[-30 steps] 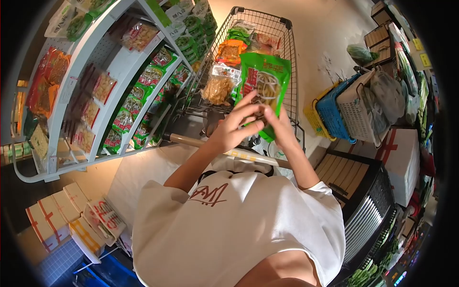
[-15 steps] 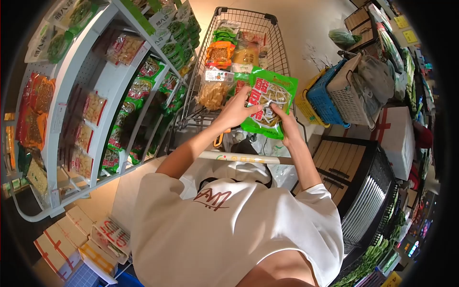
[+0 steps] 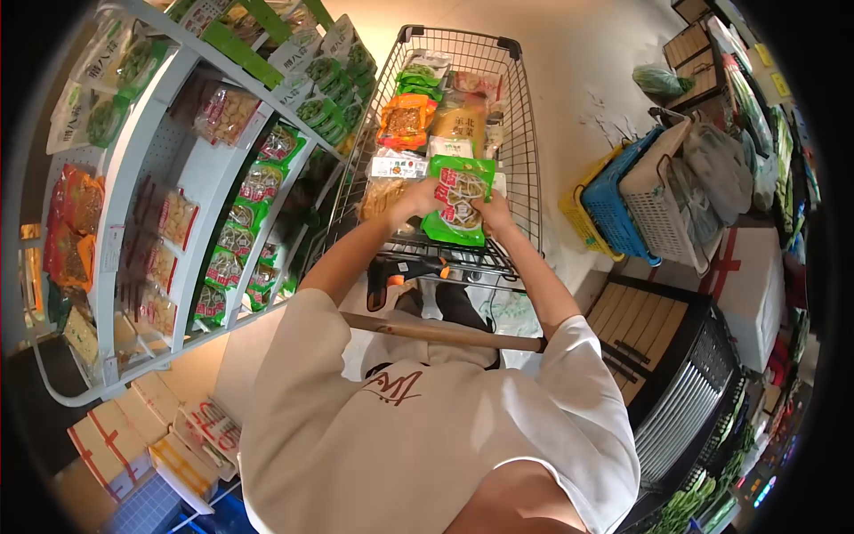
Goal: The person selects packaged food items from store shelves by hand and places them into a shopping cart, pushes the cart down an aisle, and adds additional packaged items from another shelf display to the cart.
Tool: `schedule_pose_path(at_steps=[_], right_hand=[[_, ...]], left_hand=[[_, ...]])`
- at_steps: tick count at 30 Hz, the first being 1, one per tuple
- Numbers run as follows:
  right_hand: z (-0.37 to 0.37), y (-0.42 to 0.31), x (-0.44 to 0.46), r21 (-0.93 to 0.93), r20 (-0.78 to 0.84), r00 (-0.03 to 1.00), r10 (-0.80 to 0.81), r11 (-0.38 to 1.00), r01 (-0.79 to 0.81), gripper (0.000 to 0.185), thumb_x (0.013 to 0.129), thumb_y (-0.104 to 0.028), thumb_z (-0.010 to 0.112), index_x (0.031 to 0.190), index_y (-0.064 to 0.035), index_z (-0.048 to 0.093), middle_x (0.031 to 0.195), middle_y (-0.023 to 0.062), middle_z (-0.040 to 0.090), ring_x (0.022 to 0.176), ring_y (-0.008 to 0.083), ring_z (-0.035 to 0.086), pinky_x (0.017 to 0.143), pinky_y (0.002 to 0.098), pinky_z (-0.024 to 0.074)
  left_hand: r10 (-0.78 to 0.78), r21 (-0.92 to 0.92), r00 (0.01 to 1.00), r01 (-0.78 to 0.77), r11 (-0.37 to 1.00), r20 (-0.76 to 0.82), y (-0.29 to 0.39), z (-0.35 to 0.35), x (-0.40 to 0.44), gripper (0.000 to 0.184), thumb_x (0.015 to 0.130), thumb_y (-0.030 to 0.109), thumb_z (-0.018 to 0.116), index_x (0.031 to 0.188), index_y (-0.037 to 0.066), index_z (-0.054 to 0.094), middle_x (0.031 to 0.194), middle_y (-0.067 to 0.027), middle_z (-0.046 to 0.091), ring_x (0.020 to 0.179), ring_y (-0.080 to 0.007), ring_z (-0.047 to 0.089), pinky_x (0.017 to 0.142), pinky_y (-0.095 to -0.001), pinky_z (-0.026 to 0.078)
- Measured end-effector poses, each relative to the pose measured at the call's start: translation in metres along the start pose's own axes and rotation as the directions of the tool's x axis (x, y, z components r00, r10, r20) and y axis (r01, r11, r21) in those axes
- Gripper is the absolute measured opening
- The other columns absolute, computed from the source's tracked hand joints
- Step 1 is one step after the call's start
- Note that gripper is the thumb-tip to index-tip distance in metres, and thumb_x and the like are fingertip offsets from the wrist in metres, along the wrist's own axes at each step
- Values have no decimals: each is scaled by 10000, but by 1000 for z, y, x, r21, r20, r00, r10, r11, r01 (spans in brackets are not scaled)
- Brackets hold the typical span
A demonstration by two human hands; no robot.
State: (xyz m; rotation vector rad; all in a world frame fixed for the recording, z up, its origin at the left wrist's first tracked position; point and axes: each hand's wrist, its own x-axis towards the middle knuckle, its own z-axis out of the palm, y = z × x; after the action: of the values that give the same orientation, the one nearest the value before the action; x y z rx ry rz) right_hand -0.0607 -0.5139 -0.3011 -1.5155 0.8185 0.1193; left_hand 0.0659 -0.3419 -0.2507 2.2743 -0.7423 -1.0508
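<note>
A green food packet (image 3: 464,198) with red lettering is gripped at both sides over the near end of the shopping cart (image 3: 536,133). My left hand (image 3: 416,199) pinches its left edge, and my right hand (image 3: 493,214) has its right edge. Beneath and beyond it lie other packets in the cart: an orange packet (image 3: 406,122), a yellow-brown bag (image 3: 463,118), and a white-labelled bag of tan food (image 3: 384,198) beside my left hand. The cart handle (image 3: 427,332) crosses in front of my body.
Left of the cart stands a shelf rack (image 3: 116,222) with green packets (image 3: 236,238) and red-edged packets (image 3: 178,218). To the right are stacked baskets (image 3: 614,182), a white box (image 3: 749,294) and a black-framed slatted stand (image 3: 636,320). Cardboard boxes (image 3: 116,436) lie at lower left.
Both hands have moved forward and lower over the cart with the green packet, which now hangs more upright. A black-and-orange device near the cart handle shows more fully.
</note>
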Motion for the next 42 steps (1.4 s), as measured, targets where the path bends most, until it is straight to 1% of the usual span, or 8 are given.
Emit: schedule_pose_path(at_steps=[4,8,13,20,26,36,40,42], right_hand=[[-16,34,27,-744,357,933,-42,591,312,374,794,-251,655,1046,22,614,734,117,667,705,216,664,647,335,529],[-36,48,30,-547,620,775,-122,641,538,290,825,-265,638,878,17,681,672,99,650,605,138,637,545,288,488],[-37,25,13,-389,615,788,19,877,283,221,870,-187,592,812,16,658,639,61,621,527,105,561,525,279,457],[25,-83,-36,-307,566,800,-201,848,431,227,948,-189,543,865,1,633,642,-7,549,553,76,513,513,225,401],[152,-162,-101,-184,586,720,-372,804,565,307,983,-244,512,768,-34,576,587,-31,464,534,52,435,505,221,359],[460,-142,-89,-249,863,483,-146,709,659,334,925,-279,578,1053,28,605,859,111,666,775,174,648,732,296,507],[570,-107,-69,-443,879,473,65,479,758,593,850,-418,633,1221,31,524,1089,202,644,1039,306,608,906,358,459],[619,-80,-56,-394,889,457,-21,473,788,615,842,-395,644,1263,28,493,1188,213,603,1124,312,570,963,363,424]], left_hand=[[-73,469,991,11,883,113,-6,1,-7,418,751,258,722,1076,13,628,1031,-225,653,985,-369,624,850,-436,492],[168,-244,953,-106,964,252,35,-21,-44,371,879,360,595,980,5,622,847,-178,658,798,-278,654,742,-362,515],[397,-186,880,-449,874,-260,46,-50,-115,412,937,398,549,803,14,612,712,-66,606,592,-134,544,575,-295,441],[-75,-276,889,-60,959,-451,5,-100,-253,404,933,353,547,725,19,640,628,-74,582,561,-154,504,573,-290,403],[-289,-512,572,-277,813,-768,-125,-106,-329,340,936,313,536,790,21,629,657,-32,580,592,-117,499,542,-270,371],[-664,-632,-15,322,705,-748,-453,-28,-339,471,768,274,727,1140,46,549,1020,-181,628,922,-312,635,831,-374,483],[-601,-597,-31,174,783,-798,-472,-72,-367,521,729,193,746,1156,19,505,1063,-180,616,994,-320,612,865,-386,484],[-639,-610,38,-347,713,-768,-511,-79,-360,530,632,90,785,1087,-11,532,971,-146,623,767,-238,639,708,-345,506]])
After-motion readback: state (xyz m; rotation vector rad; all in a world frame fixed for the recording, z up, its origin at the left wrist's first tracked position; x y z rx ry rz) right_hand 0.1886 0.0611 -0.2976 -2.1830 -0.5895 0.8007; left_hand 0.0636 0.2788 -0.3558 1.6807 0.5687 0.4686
